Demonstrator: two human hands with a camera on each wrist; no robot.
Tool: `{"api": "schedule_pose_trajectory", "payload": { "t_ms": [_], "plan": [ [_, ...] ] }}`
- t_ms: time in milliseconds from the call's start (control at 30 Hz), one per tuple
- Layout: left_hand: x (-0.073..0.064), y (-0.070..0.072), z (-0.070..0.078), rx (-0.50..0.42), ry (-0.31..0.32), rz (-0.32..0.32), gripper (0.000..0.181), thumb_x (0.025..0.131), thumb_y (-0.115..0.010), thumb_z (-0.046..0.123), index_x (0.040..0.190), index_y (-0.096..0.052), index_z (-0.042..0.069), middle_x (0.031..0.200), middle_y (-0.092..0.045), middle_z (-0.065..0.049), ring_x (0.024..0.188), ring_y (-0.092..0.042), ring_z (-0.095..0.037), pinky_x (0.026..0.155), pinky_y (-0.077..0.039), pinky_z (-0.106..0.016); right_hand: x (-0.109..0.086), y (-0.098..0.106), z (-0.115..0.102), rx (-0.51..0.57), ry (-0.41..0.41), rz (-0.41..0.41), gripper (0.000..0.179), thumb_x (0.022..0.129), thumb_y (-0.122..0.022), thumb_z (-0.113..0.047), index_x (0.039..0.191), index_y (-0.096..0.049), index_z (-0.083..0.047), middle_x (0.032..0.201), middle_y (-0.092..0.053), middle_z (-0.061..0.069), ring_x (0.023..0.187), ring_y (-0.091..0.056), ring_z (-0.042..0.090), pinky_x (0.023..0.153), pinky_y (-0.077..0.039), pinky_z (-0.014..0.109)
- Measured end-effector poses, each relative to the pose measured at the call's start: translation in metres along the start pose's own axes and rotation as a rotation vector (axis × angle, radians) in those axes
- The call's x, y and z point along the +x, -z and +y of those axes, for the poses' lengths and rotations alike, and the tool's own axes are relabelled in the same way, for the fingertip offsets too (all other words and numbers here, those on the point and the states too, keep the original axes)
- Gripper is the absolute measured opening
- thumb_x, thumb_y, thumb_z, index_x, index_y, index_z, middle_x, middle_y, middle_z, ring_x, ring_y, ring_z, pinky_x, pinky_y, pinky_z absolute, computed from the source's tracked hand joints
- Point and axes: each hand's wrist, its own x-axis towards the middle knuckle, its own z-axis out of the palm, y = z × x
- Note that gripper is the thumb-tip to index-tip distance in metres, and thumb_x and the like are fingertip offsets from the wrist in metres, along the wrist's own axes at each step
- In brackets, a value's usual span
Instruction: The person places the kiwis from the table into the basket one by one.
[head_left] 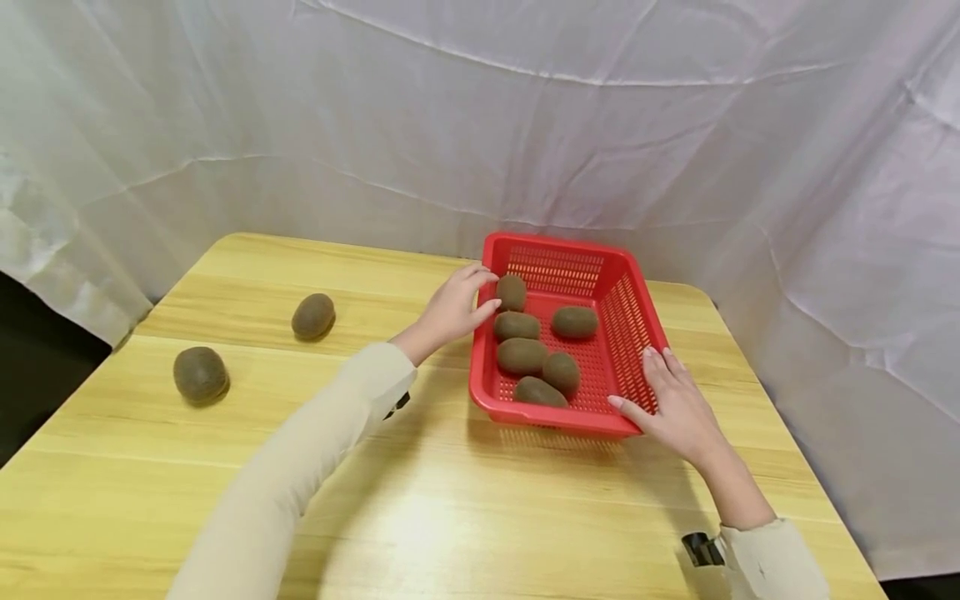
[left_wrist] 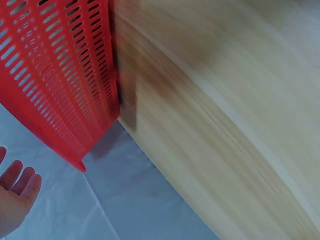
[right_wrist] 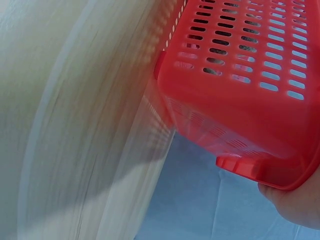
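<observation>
A red plastic basket (head_left: pixel 555 421) with slotted walls stands on the wooden table and holds several brown kiwis (head_left: pixel 522 356). My right hand (head_left: pixel 678 408) grips its near right corner, thumb over the front rim and fingers along the right side. In the right wrist view, part of that hand (right_wrist: pixel 295 202) shows against the rim. At the left rim is my left hand (head_left: pixel 453 307), thumb and fingers spread beside the farthest kiwi (head_left: pixel 512 293). The left wrist view shows the left hand's fingers (left_wrist: pixel 22 182) loosely bent, apart from the basket wall (left_wrist: pixel 60 75).
Two more kiwis lie on the table to the left, one (head_left: pixel 313 316) farther back and one (head_left: pixel 200 375) nearer the left edge. A pale cloth curtain (head_left: pixel 390 125) hangs behind the wooden table (head_left: pixel 420 500) and along its right side.
</observation>
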Motion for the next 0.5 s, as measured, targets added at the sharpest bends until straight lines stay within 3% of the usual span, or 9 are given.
{"api": "schedule_pose_trajectory", "payload": {
  "t_ms": [233, 500],
  "plan": [
    [-0.015, 0.004, -0.012, -0.060, 0.073, 0.010, 0.042, 0.091, -0.058, 0.023, 0.126, -0.053, 0.000, 0.130, -0.053, -0.015, 0.123, -0.048, -0.028, 0.106, -0.038, -0.042, 0.000, -0.001, -0.002, 0.000, 0.011, 0.002, 0.092, 0.086, -0.052, -0.056, 0.144, -0.018, 0.007, 0.150, -0.019, 0.027, 0.141, -0.009, 0.041, 0.111, -0.016, 0.058],
    [-0.032, 0.009, -0.031, -0.040, 0.119, 0.020, 0.043, 0.091, -0.058, 0.024, 0.127, -0.052, 0.000, 0.131, -0.052, -0.017, 0.125, -0.046, -0.031, 0.109, -0.035, -0.042, -0.001, 0.000, -0.001, -0.003, -0.006, 0.003, 0.093, 0.086, -0.051, -0.057, 0.145, -0.017, 0.007, 0.151, -0.018, 0.026, 0.141, -0.008, 0.041, 0.111, -0.016, 0.058]
  ]
}}
